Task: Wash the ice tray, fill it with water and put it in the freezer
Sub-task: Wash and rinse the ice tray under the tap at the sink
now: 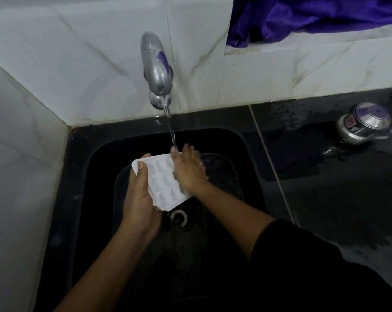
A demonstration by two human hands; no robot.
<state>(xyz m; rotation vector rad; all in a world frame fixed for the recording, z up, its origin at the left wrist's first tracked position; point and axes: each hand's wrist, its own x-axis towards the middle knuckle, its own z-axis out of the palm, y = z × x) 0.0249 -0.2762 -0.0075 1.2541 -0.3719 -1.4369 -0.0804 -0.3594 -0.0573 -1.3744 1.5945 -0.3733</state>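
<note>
A white ice tray [162, 183] with several hollow cells is held tilted over the black sink [77, 167]. My left hand [139, 199] grips its left edge, thumb on top near the far corner. My right hand [188, 170] lies flat on the tray's far right end, fingers spread and touching the cells. A metal tap [155, 66] on the tiled wall runs a thin stream of water [170, 124] that lands on my right hand's fingers at the tray's far end.
The sink drain [179, 218] shows just below the tray. A wet black counter [339, 199] lies to the right with a small steel lidded pot [364, 123] on it. White tiled walls stand behind and left. A purple cloth [314, 14] hangs at the top right.
</note>
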